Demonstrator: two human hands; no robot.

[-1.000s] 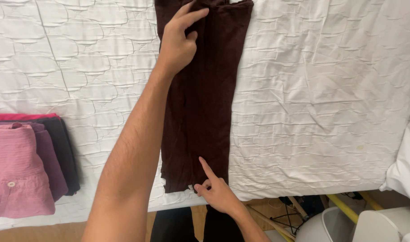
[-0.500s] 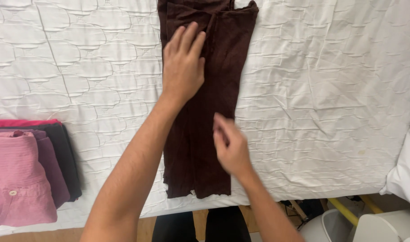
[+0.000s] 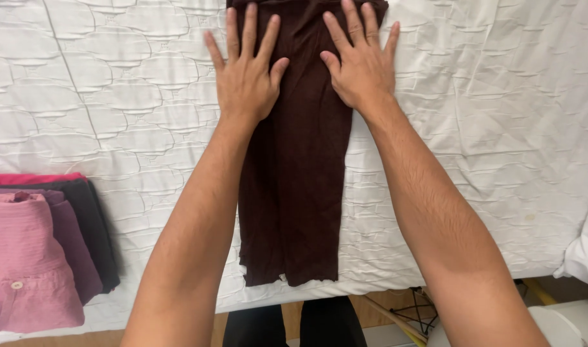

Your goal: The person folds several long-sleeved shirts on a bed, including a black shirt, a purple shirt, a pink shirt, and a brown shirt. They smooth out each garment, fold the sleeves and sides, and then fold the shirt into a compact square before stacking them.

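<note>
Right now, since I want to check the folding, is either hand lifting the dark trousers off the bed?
No, the left hand and right hand lie flat, fingers spread, on the trousers.

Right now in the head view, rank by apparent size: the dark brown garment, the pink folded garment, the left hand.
1. dark brown garment
2. pink folded garment, partly cut off by the frame edge
3. left hand, flat on the brown garment
</note>
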